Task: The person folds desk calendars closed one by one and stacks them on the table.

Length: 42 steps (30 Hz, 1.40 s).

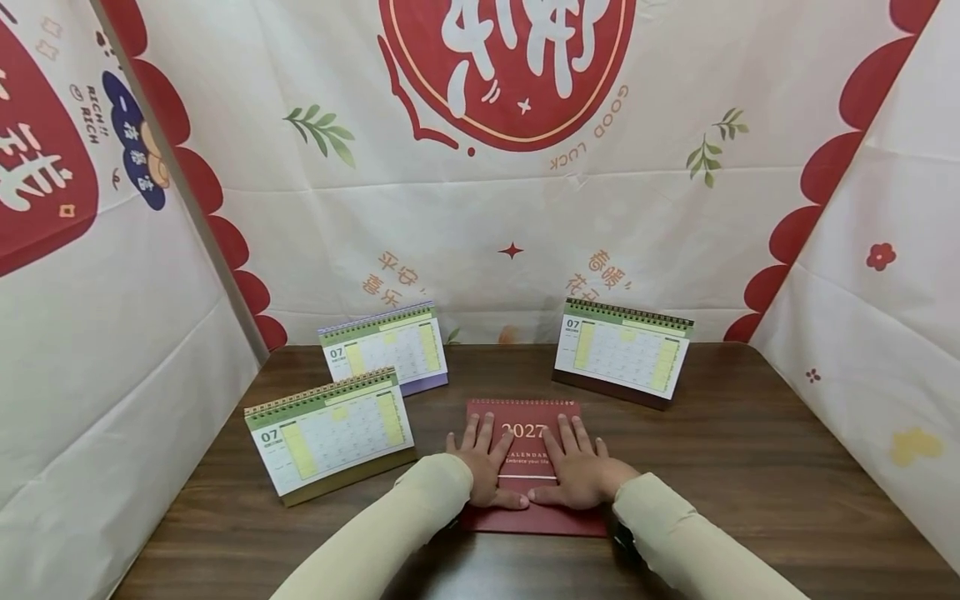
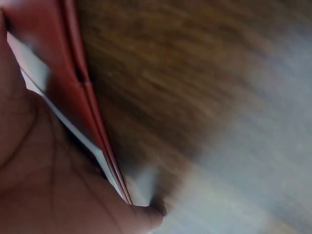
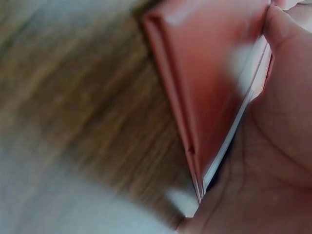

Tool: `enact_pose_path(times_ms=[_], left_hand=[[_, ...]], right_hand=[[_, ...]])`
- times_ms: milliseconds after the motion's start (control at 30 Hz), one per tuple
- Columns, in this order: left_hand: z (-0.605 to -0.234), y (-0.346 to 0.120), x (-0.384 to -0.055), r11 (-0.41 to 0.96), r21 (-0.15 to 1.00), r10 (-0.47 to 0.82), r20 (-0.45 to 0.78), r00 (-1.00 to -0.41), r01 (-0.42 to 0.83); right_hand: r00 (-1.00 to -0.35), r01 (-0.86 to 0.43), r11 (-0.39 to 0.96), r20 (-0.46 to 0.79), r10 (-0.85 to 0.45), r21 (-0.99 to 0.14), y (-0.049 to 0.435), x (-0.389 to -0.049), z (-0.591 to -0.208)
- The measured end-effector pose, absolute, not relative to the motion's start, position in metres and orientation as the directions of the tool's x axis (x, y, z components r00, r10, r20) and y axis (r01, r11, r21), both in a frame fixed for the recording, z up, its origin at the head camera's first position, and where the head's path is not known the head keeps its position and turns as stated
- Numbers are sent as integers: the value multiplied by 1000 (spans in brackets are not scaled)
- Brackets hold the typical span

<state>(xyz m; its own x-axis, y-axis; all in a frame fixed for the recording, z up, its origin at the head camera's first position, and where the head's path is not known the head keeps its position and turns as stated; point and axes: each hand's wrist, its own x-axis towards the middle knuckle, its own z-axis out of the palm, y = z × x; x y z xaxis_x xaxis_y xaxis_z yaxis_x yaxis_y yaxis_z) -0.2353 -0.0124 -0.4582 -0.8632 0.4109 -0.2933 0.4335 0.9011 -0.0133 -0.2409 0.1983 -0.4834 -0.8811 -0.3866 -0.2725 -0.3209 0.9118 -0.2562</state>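
Observation:
A red desk calendar (image 1: 534, 522) marked 2027 lies flat on the table, its wire binding on the far edge. My left hand (image 1: 482, 467) rests on its left half with straight, spread fingers. On the right half lies my right hand (image 1: 581, 473), likewise spread, and the two thumbs nearly meet. In the left wrist view, the palm of my left hand (image 2: 53, 170) stands beside the calendar's folded red cover (image 2: 44, 24). The right wrist view shows my right hand (image 3: 273, 151) against the red cover (image 3: 209, 63) and white page edges.
Three calendars stand open at month 07: one with a gold base (image 1: 330, 437) at left, a purple-based one (image 1: 386, 346) behind it, and a dark-based one (image 1: 622, 352) at back right. White printed cloth (image 1: 480, 217) walls the brown wooden table (image 1: 765, 467) at back and sides.

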Motion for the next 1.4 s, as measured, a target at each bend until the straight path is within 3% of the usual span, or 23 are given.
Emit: enact_pose_path(times_ms=[767,1100,1267,1400], left_hand=[[-464,-14,-235,900,-4,420,-262,-869,436],[-467,-14,-243,893,48,444,-256,-859,447],[-465,-23,-254,856,219,504,-160,-849,467],[-452,-34,-257,855,340,420,-12,-907,391]], right_hand=[[-877,-316,910,-284,-388,-269,196,-237,-476],[-848,-315,879,-310,-430,-359,200,-234,-459],[-892,-300,797,-141,-429,-524,212,-239,-455],[-957,-268,771,67,-282,-578,224,-241,-454]])
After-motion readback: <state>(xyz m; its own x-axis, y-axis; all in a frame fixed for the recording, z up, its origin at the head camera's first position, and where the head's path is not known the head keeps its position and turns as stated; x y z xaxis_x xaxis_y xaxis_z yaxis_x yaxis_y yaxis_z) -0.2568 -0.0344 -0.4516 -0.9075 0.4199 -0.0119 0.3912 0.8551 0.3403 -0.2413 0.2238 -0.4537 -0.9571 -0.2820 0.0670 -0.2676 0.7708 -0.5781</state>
